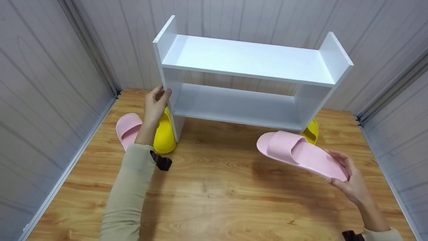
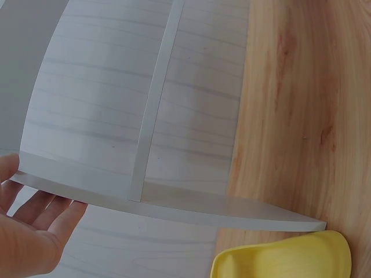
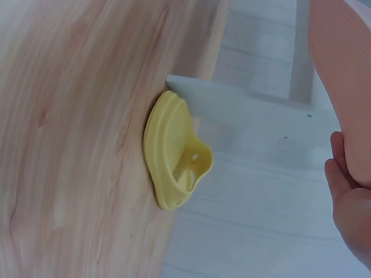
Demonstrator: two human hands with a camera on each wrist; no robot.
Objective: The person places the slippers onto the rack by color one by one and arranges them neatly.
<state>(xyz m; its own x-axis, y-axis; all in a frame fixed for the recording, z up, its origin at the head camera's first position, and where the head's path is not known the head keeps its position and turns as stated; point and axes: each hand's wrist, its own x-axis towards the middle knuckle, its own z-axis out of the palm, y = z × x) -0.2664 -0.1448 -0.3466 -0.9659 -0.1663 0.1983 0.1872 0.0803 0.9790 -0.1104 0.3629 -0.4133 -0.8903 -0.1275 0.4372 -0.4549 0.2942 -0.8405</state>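
1. Head cam looks forward and down from above, taking in the whole white rack [image 1: 249, 80], wooden floor [image 1: 214, 187] and both arms.
2. Left wrist cam sits super close to the rack's side panel [image 2: 174, 205]; yellow slipper [image 2: 284, 263] at 5 o'clock.
3. Right wrist cam, rolled sideways, sees the other yellow slipper [image 3: 174, 153] at the rack's far end. All three share the rack.

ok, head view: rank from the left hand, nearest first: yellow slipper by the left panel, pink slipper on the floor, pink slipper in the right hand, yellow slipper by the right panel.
1. Left yellow slipper: just under the left hand, against the shelf's left panel.
2. Floor pink slipper: left of that wrist.
3. Held pink slipper: front right, in the right hand.
4. Right yellow slipper: behind the shelf's right panel.
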